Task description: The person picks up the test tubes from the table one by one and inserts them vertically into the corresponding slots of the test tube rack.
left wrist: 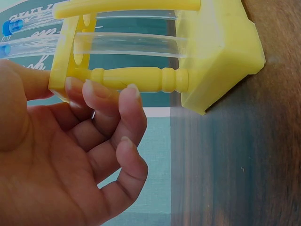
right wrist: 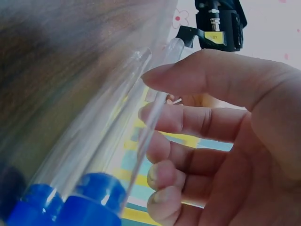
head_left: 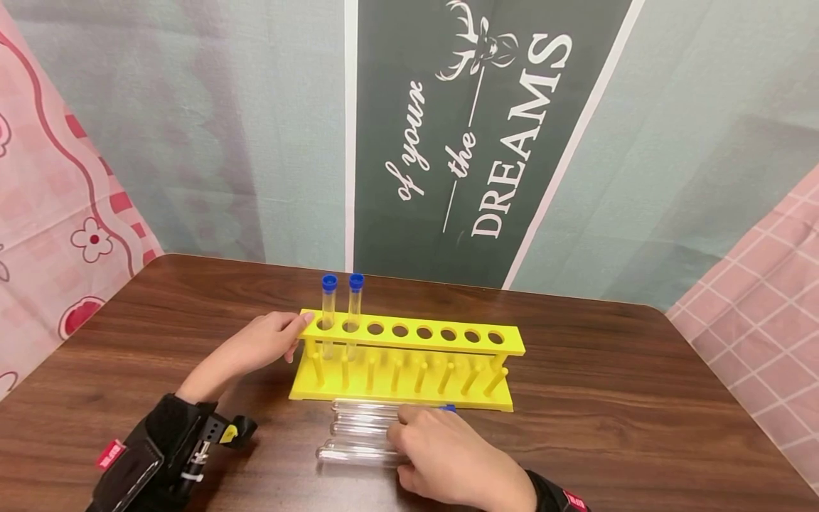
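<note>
A yellow test tube rack [head_left: 409, 398] stands on the table. Two clear test tubes with blue caps stand upright in its leftmost holes, one of them this test tube [head_left: 329, 302]. My left hand [head_left: 271, 338] grips the rack's left end, thumb on top and fingers curled beneath the upper bar, by the turned post [left wrist: 131, 79]. In front of the rack several capped test tubes [head_left: 361, 429] lie side by side. My right hand [head_left: 454, 451] is over them, its thumb and forefinger pinching the nearest test tube [right wrist: 162, 89]. Two blue caps [right wrist: 89, 207] show below that hand.
Short yellow pegs [head_left: 397, 375] line the rack's base in front of its holes. The brown wooden table [head_left: 608, 398] reaches back to a hanging cloth [head_left: 294, 142] with white lettering. Pink patterned cloths [head_left: 57, 178] hang at both sides.
</note>
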### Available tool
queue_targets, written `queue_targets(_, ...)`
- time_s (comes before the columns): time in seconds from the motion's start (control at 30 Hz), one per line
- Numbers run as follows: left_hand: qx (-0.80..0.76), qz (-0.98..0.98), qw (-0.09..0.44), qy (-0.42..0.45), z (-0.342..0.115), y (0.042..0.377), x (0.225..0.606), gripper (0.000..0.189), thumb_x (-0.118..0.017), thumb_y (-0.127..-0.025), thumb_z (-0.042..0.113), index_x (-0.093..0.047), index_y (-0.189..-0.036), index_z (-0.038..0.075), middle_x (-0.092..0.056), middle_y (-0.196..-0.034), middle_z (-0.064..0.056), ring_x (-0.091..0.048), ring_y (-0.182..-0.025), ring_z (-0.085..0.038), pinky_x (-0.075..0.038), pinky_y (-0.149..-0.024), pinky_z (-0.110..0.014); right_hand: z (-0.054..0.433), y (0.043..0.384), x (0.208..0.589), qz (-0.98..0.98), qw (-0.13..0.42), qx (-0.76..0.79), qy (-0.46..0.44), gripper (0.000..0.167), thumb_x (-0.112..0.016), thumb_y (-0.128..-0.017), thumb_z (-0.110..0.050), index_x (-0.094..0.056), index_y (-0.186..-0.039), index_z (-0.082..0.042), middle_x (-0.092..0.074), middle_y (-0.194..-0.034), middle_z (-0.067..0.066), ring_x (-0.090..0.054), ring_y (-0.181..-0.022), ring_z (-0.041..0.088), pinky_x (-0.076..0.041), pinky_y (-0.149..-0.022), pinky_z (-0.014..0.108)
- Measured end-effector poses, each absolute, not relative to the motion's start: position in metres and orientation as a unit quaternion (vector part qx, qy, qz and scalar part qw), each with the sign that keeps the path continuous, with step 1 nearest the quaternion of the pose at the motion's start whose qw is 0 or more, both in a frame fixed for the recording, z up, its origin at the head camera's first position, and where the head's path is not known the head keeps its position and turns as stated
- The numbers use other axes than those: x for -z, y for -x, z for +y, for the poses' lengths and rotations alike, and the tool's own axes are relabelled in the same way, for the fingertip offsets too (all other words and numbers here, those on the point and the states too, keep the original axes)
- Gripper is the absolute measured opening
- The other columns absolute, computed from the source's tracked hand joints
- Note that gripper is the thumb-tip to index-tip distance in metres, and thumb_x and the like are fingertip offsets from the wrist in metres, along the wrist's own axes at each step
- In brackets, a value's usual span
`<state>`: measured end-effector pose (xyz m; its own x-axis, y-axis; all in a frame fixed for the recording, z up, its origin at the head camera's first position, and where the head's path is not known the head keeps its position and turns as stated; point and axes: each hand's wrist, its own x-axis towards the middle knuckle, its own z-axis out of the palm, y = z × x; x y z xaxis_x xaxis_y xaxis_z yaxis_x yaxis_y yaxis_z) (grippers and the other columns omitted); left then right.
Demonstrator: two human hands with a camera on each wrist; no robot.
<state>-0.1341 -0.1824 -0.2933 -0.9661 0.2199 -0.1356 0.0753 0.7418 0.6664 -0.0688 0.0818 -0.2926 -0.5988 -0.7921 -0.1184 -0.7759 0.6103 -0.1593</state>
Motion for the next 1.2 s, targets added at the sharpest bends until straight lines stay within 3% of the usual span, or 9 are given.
queue_targets(0.3,-0.352,0.927,0.099,-0.086,-0.183,0.134,0.294,0.049,-0.033,-0.099,0.04,-0.051,-0.073,0.002,-0.049,-0.06,-0.008,-0.036,-0.052,-0.017,-0.029,-0.051,-0.028,0.087,0.072,0.287,0.892,0.067,0.062,0.443,0.014,-0.072,-0.071,-0.017,-0.058,-0.071,-0.015,-0.041,-0.063,-0.012,-0.041,-0.062,0.005,-0.034,-0.057,0.02)
queue_targets(0.63,-0.35,0.927,0.104,-0.087,-0.183,0.135,0.294,0.05,-0.032,-0.099,0.041,-0.05,-0.073,0.002,-0.05,-0.06,-0.008,-0.035,-0.051,-0.017,-0.029,-0.051,-0.029,0.092,0.077,0.278,0.895,0.096,0.128,0.416,0.02,-0.068,-0.076,-0.014,-0.05,-0.068,-0.015,-0.033,-0.054,-0.012,-0.032,-0.05,0.004,-0.029,-0.047,0.017)
queue_targets(1.2,-0.352,0.926,0.105,-0.092,-0.184,0.135,0.293,0.05,-0.032,-0.099,0.041,-0.05,-0.073,0.002,-0.05,-0.06,-0.008,-0.036,-0.051,-0.018,-0.029,-0.051,-0.029,0.097,0.081,0.272,0.888,0.092,0.169,0.418,0.012,-0.068,-0.08,-0.013,-0.055,-0.079,-0.013,-0.045,-0.067,-0.013,-0.041,-0.059,0.004,-0.037,-0.056,0.017)
